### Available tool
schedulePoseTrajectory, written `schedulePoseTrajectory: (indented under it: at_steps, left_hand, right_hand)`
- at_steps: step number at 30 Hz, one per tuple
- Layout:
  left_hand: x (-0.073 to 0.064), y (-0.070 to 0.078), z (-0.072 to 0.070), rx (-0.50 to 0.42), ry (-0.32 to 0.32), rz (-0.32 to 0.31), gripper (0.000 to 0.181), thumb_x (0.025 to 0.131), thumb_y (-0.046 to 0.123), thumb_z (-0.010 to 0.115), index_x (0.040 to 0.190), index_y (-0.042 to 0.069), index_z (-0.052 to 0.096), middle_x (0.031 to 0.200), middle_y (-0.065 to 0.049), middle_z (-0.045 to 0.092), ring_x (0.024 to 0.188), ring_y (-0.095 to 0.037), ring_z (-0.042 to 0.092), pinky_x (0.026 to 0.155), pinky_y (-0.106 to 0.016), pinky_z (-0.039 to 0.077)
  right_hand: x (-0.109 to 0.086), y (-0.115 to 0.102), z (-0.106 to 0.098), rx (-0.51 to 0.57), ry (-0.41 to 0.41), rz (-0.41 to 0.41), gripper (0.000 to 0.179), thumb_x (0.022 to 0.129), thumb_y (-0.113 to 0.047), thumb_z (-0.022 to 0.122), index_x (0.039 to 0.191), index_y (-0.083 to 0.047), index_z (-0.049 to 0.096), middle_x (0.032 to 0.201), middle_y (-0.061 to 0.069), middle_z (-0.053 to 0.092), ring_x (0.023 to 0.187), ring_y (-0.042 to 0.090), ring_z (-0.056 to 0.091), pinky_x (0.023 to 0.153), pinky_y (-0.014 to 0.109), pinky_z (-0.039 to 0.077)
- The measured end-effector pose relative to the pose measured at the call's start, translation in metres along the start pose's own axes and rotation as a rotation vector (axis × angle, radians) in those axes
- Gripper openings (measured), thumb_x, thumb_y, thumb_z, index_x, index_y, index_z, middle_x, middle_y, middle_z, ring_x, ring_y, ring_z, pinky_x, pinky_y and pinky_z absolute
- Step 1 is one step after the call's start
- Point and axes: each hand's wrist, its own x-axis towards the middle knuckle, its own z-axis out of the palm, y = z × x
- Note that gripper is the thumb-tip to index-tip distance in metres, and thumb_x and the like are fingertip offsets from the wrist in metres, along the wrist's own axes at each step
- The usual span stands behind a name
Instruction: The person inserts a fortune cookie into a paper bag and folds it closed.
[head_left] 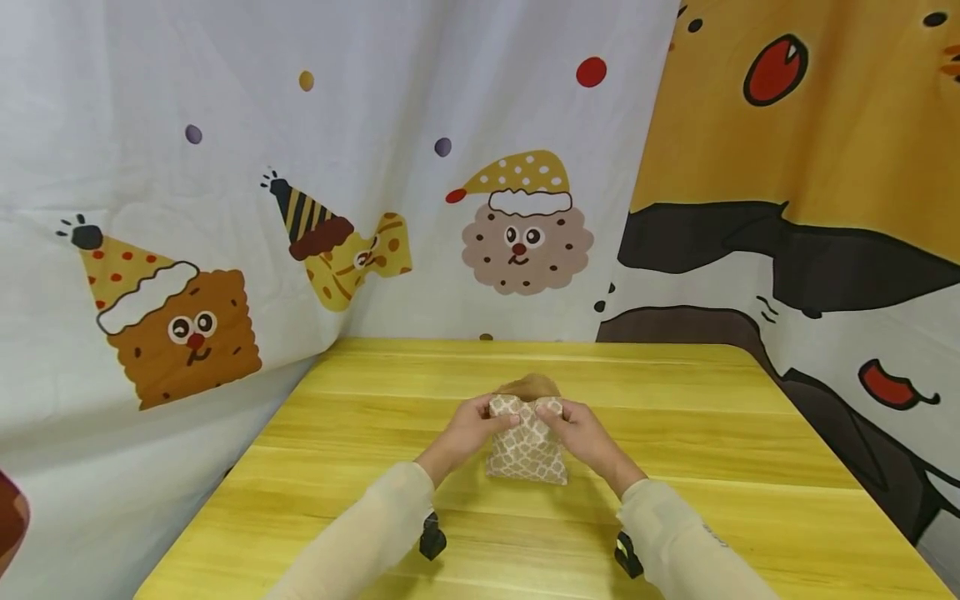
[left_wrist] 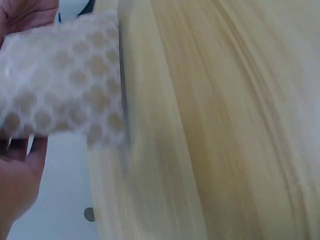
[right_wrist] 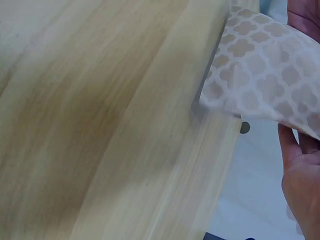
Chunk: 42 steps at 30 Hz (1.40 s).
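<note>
A small paper bag (head_left: 527, 454) with a white lattice print on tan hangs over the middle of the table, its flat bottom edge toward me. My left hand (head_left: 474, 427) pinches its upper left corner, thumb on the near face. At the opposite corner my right hand (head_left: 583, 429) pinches in the same way. Behind the upper edge shows a plain brown part (head_left: 534, 385); whether it belongs to the bag I cannot tell. The left wrist view has the bag (left_wrist: 65, 75) slightly blurred, and the right wrist view shows the bag (right_wrist: 265, 65) tilted. What it contains is hidden.
The yellow wood-grain table (head_left: 360, 417) spreads beneath both arms. A white curtain (head_left: 375, 75) with cartoon prints hangs behind its far edge and along the left. Black wrist devices hang under the left sleeve (head_left: 375, 525) and the right sleeve (head_left: 675, 533).
</note>
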Motion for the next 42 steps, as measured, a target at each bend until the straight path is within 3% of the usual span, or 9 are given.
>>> schedulePoseTrajectory:
  at_steps: [4,7,13,17,19,24,29,35,42]
  left_hand:
    - [0.002,-0.001,-0.001,-0.022,0.108,0.029,0.030,0.099,0.024,0.063,0.104,-0.005,0.072,0.091,-0.005,0.073,0.083,-0.015,0.066,0.085,-0.040,0.054]
    - [0.001,-0.001,-0.004,-0.027,0.123,0.029,0.032,0.100,0.022,0.061,0.103,-0.008,0.071,0.090,-0.004,0.073,0.082,-0.013,0.066,0.085,-0.041,0.054]
    - [0.004,0.007,-0.010,0.010,0.161,0.091,0.023,0.098,0.019,0.065,0.111,0.002,0.073,0.100,-0.007,0.072,0.092,-0.016,0.066,0.088,-0.039,0.054]
    - [0.006,0.010,-0.015,0.046,0.160,0.106,0.024,0.096,0.015,0.067,0.114,0.001,0.073,0.102,-0.008,0.073,0.090,-0.016,0.066,0.083,-0.037,0.055]
    - [0.006,0.011,-0.017,0.070,0.151,0.110,0.025,0.096,0.014,0.066,0.116,0.000,0.072,0.101,-0.008,0.073,0.088,-0.014,0.066,0.080,-0.035,0.056]
    - [0.007,0.008,-0.022,0.076,0.139,0.112,0.022,0.097,0.007,0.064,0.114,-0.004,0.071,0.101,-0.012,0.074,0.084,-0.014,0.068,0.079,-0.034,0.057]
    - [0.005,0.004,-0.025,0.055,0.105,0.106,0.021,0.096,0.001,0.062,0.114,-0.007,0.071,0.109,-0.015,0.072,0.088,-0.016,0.068,0.081,-0.037,0.057]
    - [-0.001,0.005,-0.026,0.175,0.101,0.069,0.024,0.101,0.005,0.053,0.107,0.000,0.075,0.115,-0.010,0.070,0.092,-0.019,0.066,0.083,-0.039,0.055]
    - [-0.004,0.010,-0.020,0.250,0.136,0.067,0.014,0.094,0.022,0.071,0.100,0.011,0.077,0.088,-0.002,0.070,0.075,-0.018,0.057,0.067,-0.030,0.050]
  right_hand:
    - [0.001,-0.001,-0.002,0.005,0.038,0.010,0.046,0.104,-0.038,0.050,0.075,-0.002,0.054,0.057,0.005,0.039,0.051,0.012,0.030,0.060,0.030,0.040]
    - [0.001,0.001,-0.003,0.004,0.070,0.015,0.050,0.103,-0.038,0.053,0.068,-0.004,0.046,0.054,-0.001,0.035,0.049,0.012,0.027,0.054,0.028,0.036]
    - [0.000,0.005,-0.005,0.008,0.109,0.020,0.049,0.102,-0.036,0.057,0.066,-0.007,0.041,0.055,0.000,0.032,0.049,0.012,0.026,0.053,0.027,0.033]
    - [0.002,0.003,-0.009,0.009,0.144,-0.006,0.038,0.099,-0.031,0.062,0.074,-0.004,0.052,0.061,0.002,0.034,0.052,0.014,0.027,0.052,0.027,0.030]
    - [0.004,0.001,-0.012,-0.002,0.161,-0.006,0.028,0.098,-0.027,0.065,0.085,-0.003,0.064,0.066,0.003,0.044,0.056,0.014,0.032,0.054,0.027,0.033]
    - [0.006,0.001,-0.018,-0.041,0.179,0.009,0.020,0.098,-0.015,0.065,0.112,-0.006,0.074,0.101,0.008,0.072,0.082,0.016,0.061,0.073,0.034,0.053]
    - [0.008,0.004,-0.018,-0.010,0.159,-0.023,0.023,0.098,-0.008,0.062,0.118,0.000,0.071,0.115,0.015,0.070,0.096,0.020,0.066,0.079,0.035,0.056]
    - [0.008,0.007,-0.016,0.017,0.132,-0.025,0.021,0.099,-0.002,0.057,0.110,-0.001,0.075,0.112,0.013,0.071,0.096,0.017,0.066,0.075,0.028,0.055]
    - [0.008,0.003,-0.014,0.051,0.078,-0.009,0.031,0.103,-0.005,0.043,0.119,0.002,0.069,0.122,0.017,0.066,0.109,0.028,0.063,0.089,0.039,0.053]
